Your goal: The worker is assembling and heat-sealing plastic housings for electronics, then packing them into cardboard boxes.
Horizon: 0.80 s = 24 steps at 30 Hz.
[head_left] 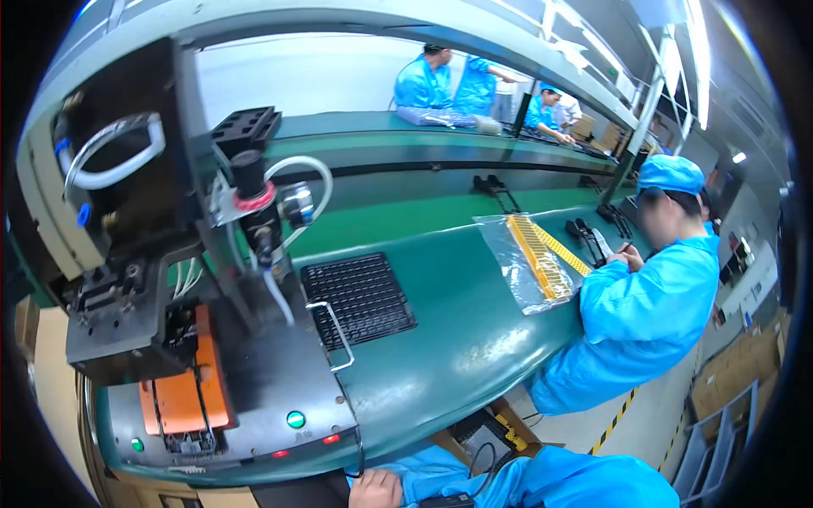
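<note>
A bright workroom with a glass-fronted frame and blue-clad co-workers surrounds a long green desk (474,360), whose left end carries a dark machine (127,195) on a metal base plate (275,364). An orange block (190,385) sits on that plate, partly under the machine's head, with dark strips across it, so its placing looks done; it has not been taken out, and whether anything more has been done to it cannot be told. Two green buttons (295,419) are lit on the plate. One bare hand (375,489), probably the left, rests low beyond the desk's near edge, just beside a hanging black cable (362,444); its fingers look curled, but whether the grip holds anything cannot be told, and the other hand does not show. Beside the plate lies a black gridded tray (360,296), its cells too dark to read. Farther right, a clear bag (515,271) bears yellow strips (533,254) near a seated co-worker (648,292). Below the desk, an open carton (549,445) holds black and yellow pieces.
</note>
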Tool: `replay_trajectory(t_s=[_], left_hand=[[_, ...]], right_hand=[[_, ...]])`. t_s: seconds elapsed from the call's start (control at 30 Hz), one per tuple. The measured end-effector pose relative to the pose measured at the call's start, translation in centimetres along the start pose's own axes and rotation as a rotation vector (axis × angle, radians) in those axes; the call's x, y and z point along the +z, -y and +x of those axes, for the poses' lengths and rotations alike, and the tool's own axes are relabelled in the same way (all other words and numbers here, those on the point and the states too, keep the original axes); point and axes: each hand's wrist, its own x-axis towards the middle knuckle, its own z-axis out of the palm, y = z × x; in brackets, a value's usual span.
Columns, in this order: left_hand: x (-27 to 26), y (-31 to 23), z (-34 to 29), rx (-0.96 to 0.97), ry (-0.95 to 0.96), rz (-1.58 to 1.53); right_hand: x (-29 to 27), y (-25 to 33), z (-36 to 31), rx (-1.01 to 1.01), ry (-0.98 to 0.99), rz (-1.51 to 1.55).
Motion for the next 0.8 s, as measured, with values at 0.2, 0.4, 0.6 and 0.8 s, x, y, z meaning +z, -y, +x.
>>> replay_trajectory(t_s=[0.2, 0.4, 0.6, 0.8], left_hand=[[1.3, 1.0, -1.4, 0.036, 0.112, 0.086], [1.6, 0.8, -0.9, 0.041, 0.163, 0.060], [1.1, 0.6, -0.1, 0.019, 0.177, 0.037], [0.7, 0.6, 0.5, 0.008, 0.199, 0.019]], right_hand=[[-0.4, -0.8, 1.3, -0.070, 0.192, 0.045], [-0.4, -0.4, 2.5, -0.219, 0.234, 0.050], [-1.1, 0.3, 3.0, -0.217, 0.184, 0.107], [-2.8, -0.4, 3.0, -0.065, 0.146, 0.092]])
